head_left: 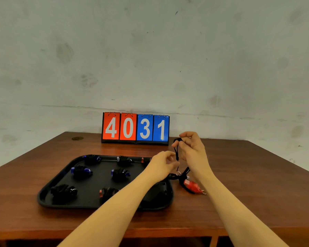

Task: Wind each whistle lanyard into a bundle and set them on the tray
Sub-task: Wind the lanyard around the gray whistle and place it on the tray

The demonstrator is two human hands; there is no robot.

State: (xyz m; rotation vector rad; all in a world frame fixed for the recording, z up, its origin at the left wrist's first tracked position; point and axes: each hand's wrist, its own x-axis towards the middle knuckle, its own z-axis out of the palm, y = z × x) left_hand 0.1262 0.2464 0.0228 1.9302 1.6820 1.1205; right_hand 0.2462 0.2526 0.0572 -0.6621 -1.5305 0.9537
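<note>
A black tray lies on the wooden table and holds several wound whistle bundles, such as a blue one and a black one. My right hand is raised right of the tray and pinches the looped end of a black lanyard. The cord hangs down from it to a metal ring at the tray's right rim. My left hand pinches the same cord lower down. A red whistle with black cord lies on the table under my right wrist.
A flip scoreboard reading 4031 stands at the table's back edge against the wall. The table's front edge runs just below my forearms.
</note>
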